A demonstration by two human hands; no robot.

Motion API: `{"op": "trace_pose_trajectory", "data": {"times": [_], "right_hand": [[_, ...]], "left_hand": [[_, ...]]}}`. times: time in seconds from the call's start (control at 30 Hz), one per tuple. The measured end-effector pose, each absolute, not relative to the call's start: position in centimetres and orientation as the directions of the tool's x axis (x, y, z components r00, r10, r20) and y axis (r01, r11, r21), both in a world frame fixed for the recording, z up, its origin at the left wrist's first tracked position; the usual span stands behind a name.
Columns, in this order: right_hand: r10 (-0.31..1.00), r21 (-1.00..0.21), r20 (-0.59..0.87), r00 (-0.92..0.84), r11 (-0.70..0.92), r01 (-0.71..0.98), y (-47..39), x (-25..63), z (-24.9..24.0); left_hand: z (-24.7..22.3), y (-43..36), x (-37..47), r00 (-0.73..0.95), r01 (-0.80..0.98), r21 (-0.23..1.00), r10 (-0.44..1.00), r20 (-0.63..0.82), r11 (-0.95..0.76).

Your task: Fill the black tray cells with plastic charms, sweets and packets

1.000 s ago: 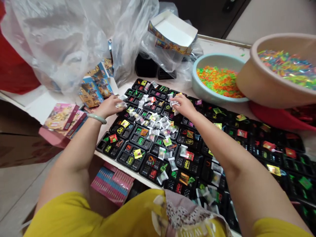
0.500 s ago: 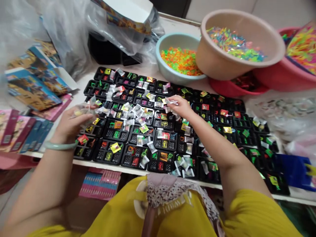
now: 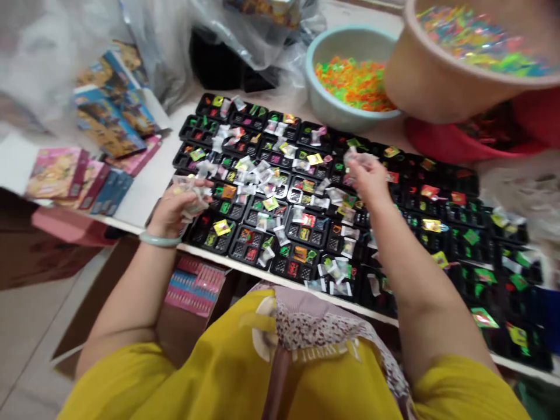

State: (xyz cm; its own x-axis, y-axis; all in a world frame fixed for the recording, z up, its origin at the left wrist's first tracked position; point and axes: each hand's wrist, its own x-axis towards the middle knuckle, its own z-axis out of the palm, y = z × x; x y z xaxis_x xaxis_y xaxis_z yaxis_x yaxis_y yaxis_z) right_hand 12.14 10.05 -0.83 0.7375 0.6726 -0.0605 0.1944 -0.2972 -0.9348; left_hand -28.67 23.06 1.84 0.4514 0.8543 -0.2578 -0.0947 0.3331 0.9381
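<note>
My left hand (image 3: 171,211), with a pale green bangle on its wrist, is closed around several small clear packets (image 3: 192,197) above the left end of the black trays. My right hand (image 3: 371,177) pinches a small clear packet (image 3: 353,158) over the far middle of the trays. Beneath both hands, rows of black compartment trays (image 3: 240,251) hold small coloured plastic pieces and packets. A loose heap of white-ended clear packets (image 3: 258,175) lies across the trays between my hands. Blur hides what is inside the held packets.
Behind the trays stand a light blue basin (image 3: 311,70) of orange and green pieces, a beige tub (image 3: 405,81) and a red basin (image 3: 431,143). Blue picture boxes (image 3: 105,119) and pink boxes (image 3: 56,169) sit at left. Under the table is an open carton (image 3: 100,303).
My right hand has moved right across the trays, past a yellow packet. My left hand has come nearer the table's front edge, still holding packets. The camera view has shifted too.
</note>
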Motion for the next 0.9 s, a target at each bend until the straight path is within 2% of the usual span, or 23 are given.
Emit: {"op": "trace_pose_trajectory", "data": {"times": [0.07, 0.13, 0.2, 0.27, 0.3, 0.37, 0.43, 0.53, 0.63, 0.77, 0.9], "right_hand": [[0.679, -0.946, -0.057, 0.732, -0.27, 0.177, 10.0, 11.3, -0.1], [0.769, -0.957, -0.048, 0.637, -0.218, 0.192, 10.0, 9.3, 0.8], [0.911, -0.951, 0.043, 0.41, -0.088, 0.296, 10.0, 6.0, 1.8], [0.983, -0.899, 0.152, 0.1, 0.095, 0.428, 10.1, 1.9, 2.5], [0.982, -0.853, 0.17, -0.078, 0.186, 0.488, 10.2, -0.2, 2.7], [0.927, -0.738, 0.115, -0.356, 0.32, 0.595, 10.7, -4.5, 2.7], [0.864, -0.584, 0.008, -0.504, 0.413, 0.699, 11.3, -8.2, 2.4], [0.781, -0.351, -0.123, -0.613, 0.543, 0.763, 12.1, -12.0, 1.8], [0.725, -0.225, -0.216, -0.654, 0.615, 0.756, 12.4, -13.6, 1.6], [0.741, -0.189, -0.201, -0.641, 0.612, 0.768, 13.1, -13.8, 2.1], [0.761, -0.206, -0.181, -0.623, 0.59, 0.781, 15.0, -14.4, 2.7]], "left_hand": [[1.2, 22.3, -29.9, 0.434, -0.19, 0.918, 0.868, -0.24, 0.348], [0.6, 21.8, -31.3, 0.407, -0.265, 0.904, 0.889, -0.21, 0.335], [0.1, 21.2, -32.7, 0.368, -0.314, 0.896, 0.91, -0.19, 0.314], [-0.3, 20.7, -33.9, 0.317, -0.354, 0.889, 0.931, -0.179, 0.291], [-0.4, 20.4, -34.4, 0.292, -0.374, 0.883, 0.94, -0.176, 0.282], [-0.8, 19.8, -35.3, 0.259, -0.41, 0.869, 0.949, -0.182, 0.278], [-1.1, 19.1, -36.0, 0.25, -0.423, 0.86, 0.949, -0.189, 0.283], [-1.3, 18.0, -37.0, 0.278, -0.38, 0.868, 0.935, -0.221, 0.319], [-1.2, 17.1, -38.2, 0.303, -0.299, 0.877, 0.909, -0.286, 0.376], [-1.1, 16.4, -39.5, 0.293, -0.239, 0.891, 0.903, -0.313, 0.386], [-1.4, 16.2, -39.8, 0.275, -0.296, 0.875, 0.912, -0.305, 0.382]]}}
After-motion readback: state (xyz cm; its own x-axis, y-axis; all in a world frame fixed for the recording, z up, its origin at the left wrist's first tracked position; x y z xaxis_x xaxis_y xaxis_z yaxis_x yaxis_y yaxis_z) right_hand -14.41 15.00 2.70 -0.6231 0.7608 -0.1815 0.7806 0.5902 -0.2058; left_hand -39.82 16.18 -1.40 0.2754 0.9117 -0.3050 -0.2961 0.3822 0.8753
